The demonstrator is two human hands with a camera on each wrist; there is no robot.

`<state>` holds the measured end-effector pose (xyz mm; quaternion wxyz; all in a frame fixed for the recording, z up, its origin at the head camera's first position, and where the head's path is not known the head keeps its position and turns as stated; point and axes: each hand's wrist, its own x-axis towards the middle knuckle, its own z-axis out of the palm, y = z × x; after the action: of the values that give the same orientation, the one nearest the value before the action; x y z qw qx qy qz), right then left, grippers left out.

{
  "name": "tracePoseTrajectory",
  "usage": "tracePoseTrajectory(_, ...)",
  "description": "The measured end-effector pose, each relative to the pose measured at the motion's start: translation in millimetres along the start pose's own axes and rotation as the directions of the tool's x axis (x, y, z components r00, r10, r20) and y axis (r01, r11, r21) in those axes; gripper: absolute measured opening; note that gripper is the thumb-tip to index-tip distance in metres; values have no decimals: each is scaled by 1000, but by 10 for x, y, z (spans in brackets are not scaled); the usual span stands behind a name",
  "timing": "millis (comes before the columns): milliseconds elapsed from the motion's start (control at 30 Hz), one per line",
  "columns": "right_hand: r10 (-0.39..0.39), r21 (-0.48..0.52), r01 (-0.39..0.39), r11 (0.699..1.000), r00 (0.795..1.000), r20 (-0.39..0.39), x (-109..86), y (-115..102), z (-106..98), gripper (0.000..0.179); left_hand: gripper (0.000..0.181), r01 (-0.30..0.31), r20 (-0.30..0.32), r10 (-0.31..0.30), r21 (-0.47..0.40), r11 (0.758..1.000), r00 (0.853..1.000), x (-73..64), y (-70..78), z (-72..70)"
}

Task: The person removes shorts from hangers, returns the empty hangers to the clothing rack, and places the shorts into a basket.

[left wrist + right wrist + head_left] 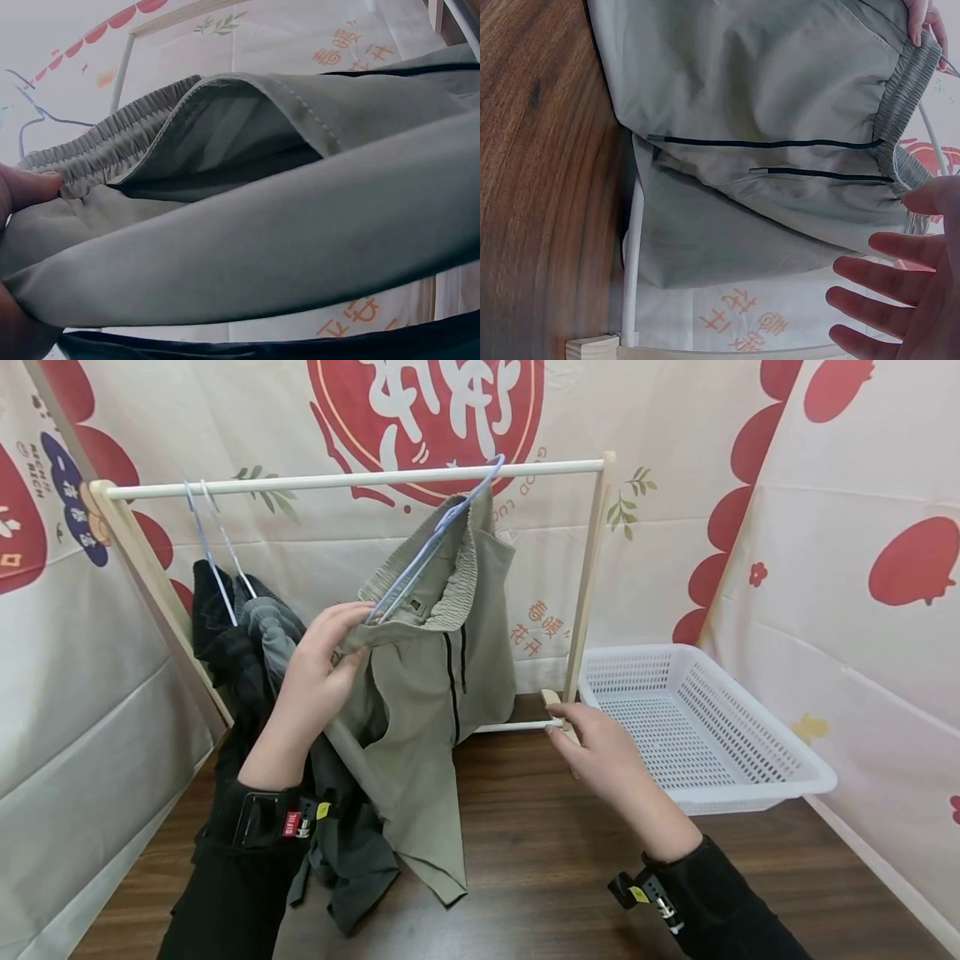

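A pair of grey-green trousers [420, 718] with an elastic waist and dark drawstrings hangs from a light-blue hanger [438, 531] hooked over the rack's top bar. My left hand [318, 672] pinches the trousers' waistband at its left side, close to the lower end of the hanger. In the left wrist view the thumb [34, 187] presses on the gathered waistband [112, 139]. My right hand [600, 752] is held out in front of the rack's right foot [558, 714], overlapping it in the head view. Its fingers [885, 279] are spread and hold nothing.
The clothes rack [300, 483] stands on a brown wooden table [525, 852]. Dark garments [255, 693] on two more hangers bunch at its left end, behind my left arm. A white plastic basket [757, 727] sits to the right. Printed cloth walls [840, 610] enclose the back and sides.
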<state>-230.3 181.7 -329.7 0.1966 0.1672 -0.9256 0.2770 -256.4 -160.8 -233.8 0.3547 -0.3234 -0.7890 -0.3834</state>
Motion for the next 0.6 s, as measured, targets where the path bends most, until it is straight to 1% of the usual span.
tracePoseTrajectory(133,-19,11,19,1000,1000,-17,25,-19,-47,38,45,-19,10,19,15,1000,1000,2,-17,-12)
tracePoseTrajectory(233,-42,-2,42,999,999,-25,50,-33,-85,38,45,-34,15,34,20,999,999,-6,-23,-18)
tracePoseTrajectory(400,-70,-26,69,997,997,-27,96,-64,-170,37,45,-39,36,39,9,999,999,-26,-16,-27)
tracePoseTrajectory(600,-97,-35,96,995,994,-56,178,-99,-277,37,46,-41,75,40,13,999,996,-37,8,-34)
